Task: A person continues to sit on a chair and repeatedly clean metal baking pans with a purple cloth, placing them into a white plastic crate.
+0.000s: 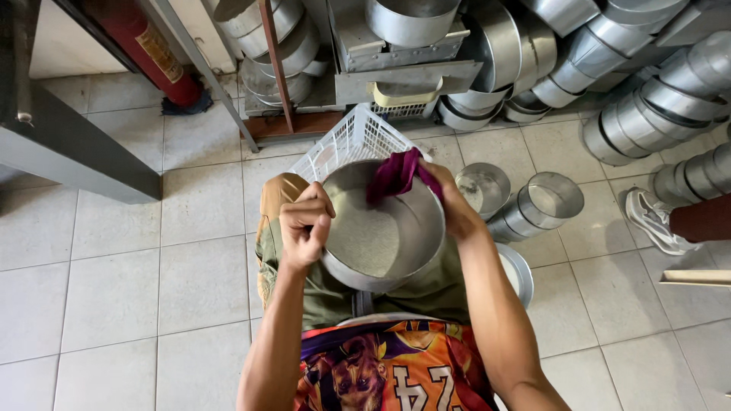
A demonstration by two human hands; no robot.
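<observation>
Left hand (304, 227) gripping round metal pan (381, 236) rim, right hand (455, 207) half-hidden behind maroon rag (396, 175)

We have a round metal sieve (381, 236) with a tall, dull grey steel wall and a pale fine mesh bottom. It is tilted, its open side facing up toward us, held above the lap over the tiled floor. A dark magenta cloth (397, 173) is bunched and draped over the far rim, hanging partly inside against the wall. The near rim sits lower, close to the olive-green trousers.
</observation>
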